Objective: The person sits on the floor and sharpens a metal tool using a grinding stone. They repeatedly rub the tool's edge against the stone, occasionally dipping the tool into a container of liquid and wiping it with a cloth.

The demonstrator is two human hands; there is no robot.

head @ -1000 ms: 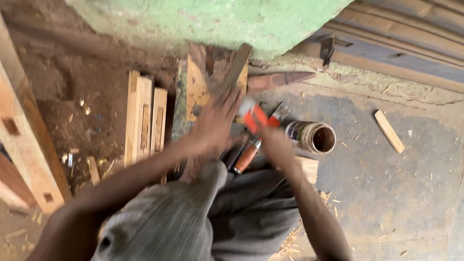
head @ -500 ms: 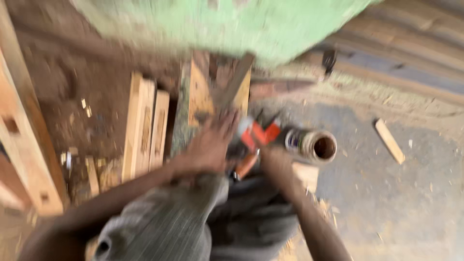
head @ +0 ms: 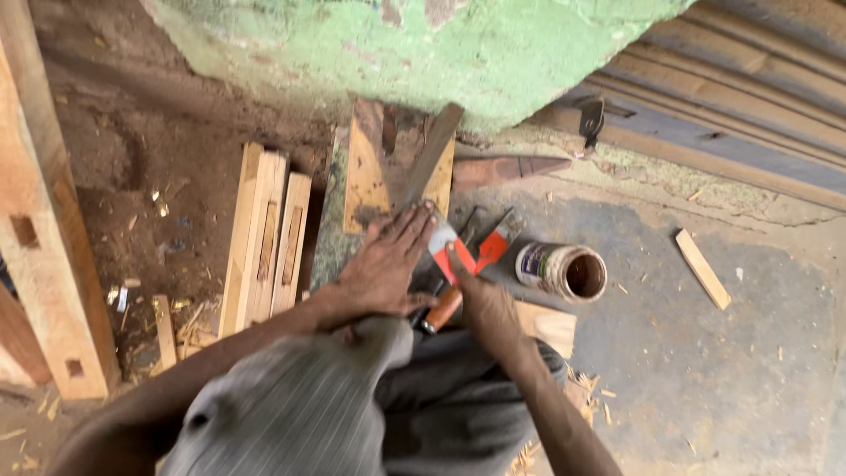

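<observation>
**Two hands over an orange-and-white tool on the workshop floor**

Our left hand lay flat and spread, fingers nearly straight, pressing down on the dark wooden slat that ran up toward the green wall. Its fingertips touched the white end of the orange-and-white tool. It gripped nothing; it only pressed.

Our right hand was half curled, its forefinger stretched along the tool's orange part. Whether the other fingers closed around anything we could not tell, since the back of the hand hid them. Just under it showed the brown wooden handle of another tool, lying between the two wrists.

The orange-and-white tool sat on the floor between both hands, just in front of our knees in grey trousers. Near the right hand, to its right, lay an open tin can on its side. Behind the hands a yellowish board leaned at the wall. To the left lay a stack of pale slotted wooden pieces, and farther left a thick mortised beam. A small wood strip lay well apart on the concrete floor.
</observation>
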